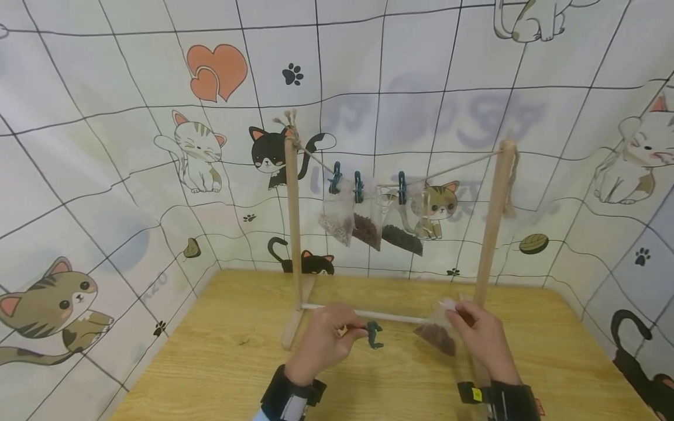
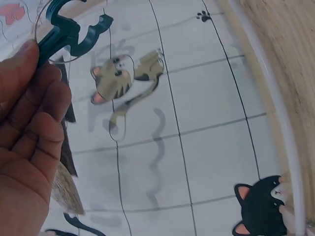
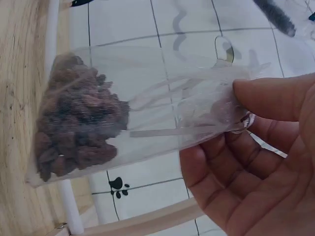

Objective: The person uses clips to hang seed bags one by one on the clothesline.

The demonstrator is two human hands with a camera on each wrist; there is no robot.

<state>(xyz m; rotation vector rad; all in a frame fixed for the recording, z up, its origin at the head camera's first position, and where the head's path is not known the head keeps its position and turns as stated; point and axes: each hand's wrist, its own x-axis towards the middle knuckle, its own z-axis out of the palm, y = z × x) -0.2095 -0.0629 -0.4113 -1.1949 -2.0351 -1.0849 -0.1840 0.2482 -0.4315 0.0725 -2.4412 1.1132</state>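
Note:
My left hand (image 1: pixel 327 338) pinches a dark green plastic clothespin (image 1: pixel 372 334) by its handle end, between thumb and fingers. Its curved jaws stand spread apart in the left wrist view, with nothing between them. To the right, my right hand (image 1: pixel 485 339) grips the gathered top of a sheer mesh bag (image 3: pixel 152 93), thumb against fingers. Reddish-brown stones (image 3: pixel 81 118) fill the bottom of this bag, which hangs tilted in front of the rack's right post. A gap separates the clothespin from the bag.
A wooden rack with a left post (image 1: pixel 293 222) and right post (image 1: pixel 494 222) carries a sagging twine (image 1: pixel 458 168). Three green clothespins (image 1: pixel 402 187) hold bags of pale, reddish and dark (image 1: pixel 402 238) pieces there. A white rod (image 1: pixel 389 316) joins the posts low above the wooden table (image 1: pixel 210 362).

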